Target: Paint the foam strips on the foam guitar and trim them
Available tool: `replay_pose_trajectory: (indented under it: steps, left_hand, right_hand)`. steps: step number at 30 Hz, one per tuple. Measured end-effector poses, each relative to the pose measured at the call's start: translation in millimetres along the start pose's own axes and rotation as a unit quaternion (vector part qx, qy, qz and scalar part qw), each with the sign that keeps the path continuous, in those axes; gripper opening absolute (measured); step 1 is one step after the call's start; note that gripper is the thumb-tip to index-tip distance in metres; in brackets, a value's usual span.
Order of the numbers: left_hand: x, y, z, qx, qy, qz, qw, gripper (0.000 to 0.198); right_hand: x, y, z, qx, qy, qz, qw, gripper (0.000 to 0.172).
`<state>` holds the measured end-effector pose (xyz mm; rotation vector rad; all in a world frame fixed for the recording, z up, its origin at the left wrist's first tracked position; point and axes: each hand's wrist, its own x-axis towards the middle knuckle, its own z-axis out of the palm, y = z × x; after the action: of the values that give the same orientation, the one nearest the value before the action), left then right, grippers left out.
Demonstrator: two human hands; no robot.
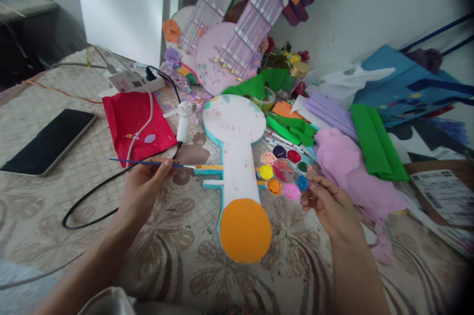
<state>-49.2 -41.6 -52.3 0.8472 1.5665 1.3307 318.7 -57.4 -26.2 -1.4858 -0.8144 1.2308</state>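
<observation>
A key-shaped board (239, 169) lies on the patterned tablecloth, white on top with blue edges and faint lettering at its far round end. Its near end carries an orange disc (245, 231). My left hand (148, 181) pinches a thin blue-handled paintbrush (172, 164), whose tip reaches the upper of two short teeth on the board's left side. On the other side, the fingers of my right hand (324, 196) grip the edge of a paint palette (284, 173) with several round wells, among them yellow, orange, pink, blue and red.
A white glue gun (183, 120) with a black cable stands behind the brush, near red paper (135, 125). A phone (48, 142) lies far left. Pink paper (348, 167), green sheets (377, 142) and a blue bag (400, 83) crowd the right; decorated lilac guitar shapes (218, 56) lean behind.
</observation>
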Motion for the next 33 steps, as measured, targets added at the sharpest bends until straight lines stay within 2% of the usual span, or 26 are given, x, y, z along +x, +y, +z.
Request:
replay_pose_trajectory:
  steps: [7,16,21,26,33]
  left_hand:
    - [-3,8,-5.8,-0.032,0.021,0.004,0.999,0.026]
    - [-3,10,23.2,-0.033,-0.019,0.010,0.999,0.027]
    - [0,8,32.3,-0.032,-0.069,0.007,0.997,0.026]
    - [1,4,30.7,-0.026,-0.069,0.000,0.997,0.030]
    - [-1,8,18.8,-0.008,-0.030,0.018,0.999,0.026]
  right_hand:
    - [1,2,-1,0.003,-0.002,-0.003,1.000,0.023]
    - [-1,1,1,0.006,-0.004,-0.003,1.000,0.022]
    - [-2,1,1,0.004,-0.005,-0.002,1.000,0.022]
    - [-2,0,3,0.008,-0.001,0.002,1.000,0.023]
    - [-2,-1,3,0.006,0.002,0.003,1.000,0.023]
